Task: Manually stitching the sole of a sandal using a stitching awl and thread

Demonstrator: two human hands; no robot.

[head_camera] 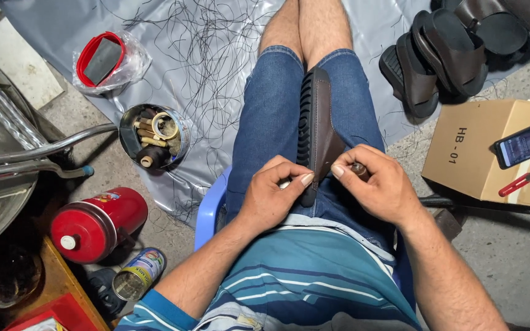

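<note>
A dark brown sandal point(321, 122) with a black ribbed sole stands on edge between my thighs, pointing away from me. My left hand point(272, 193) pinches its near end from the left, thumb on the leather edge. My right hand point(378, 184) presses the same end from the right and holds a small brown-handled tool point(358, 169), of which only the handle shows.
A round tin of thread spools point(154, 136) and a red tray in a plastic bag point(102, 61) lie on the grey sheet among loose black threads. A pile of dark sandals point(443, 55) is at far right. A cardboard box point(480, 153) carries a phone and red snips. Left: red flask point(96, 224), can.
</note>
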